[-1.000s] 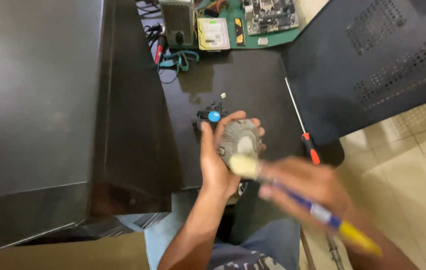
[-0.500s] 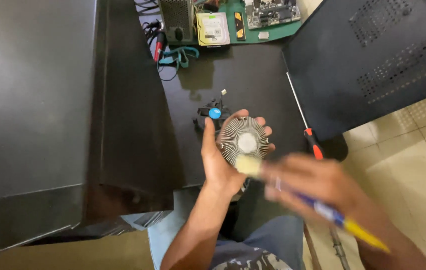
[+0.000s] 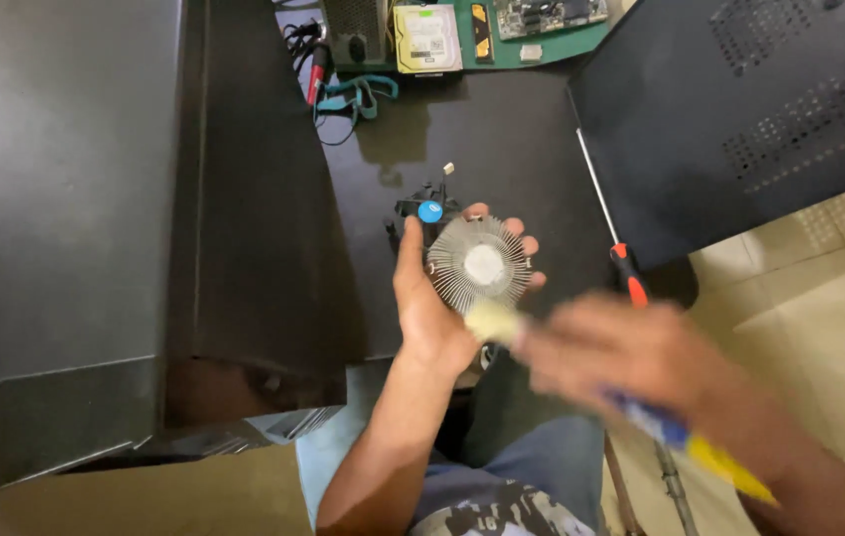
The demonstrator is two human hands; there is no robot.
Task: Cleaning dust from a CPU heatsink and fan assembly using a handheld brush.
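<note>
Left hand cups a round heatsink; blurred right hand, grip seemingly closed, holds a brush.

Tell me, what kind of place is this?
Probably a computer repair bench. The left hand holds a round finned heatsink, the right hand a brush; a hard drive, a circuit board and a screwdriver lie nearby.

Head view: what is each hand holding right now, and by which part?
Left hand cups the round finned heatsink around its rim. Right hand, blurred, grips a brush by its blue-yellow handle.
</note>
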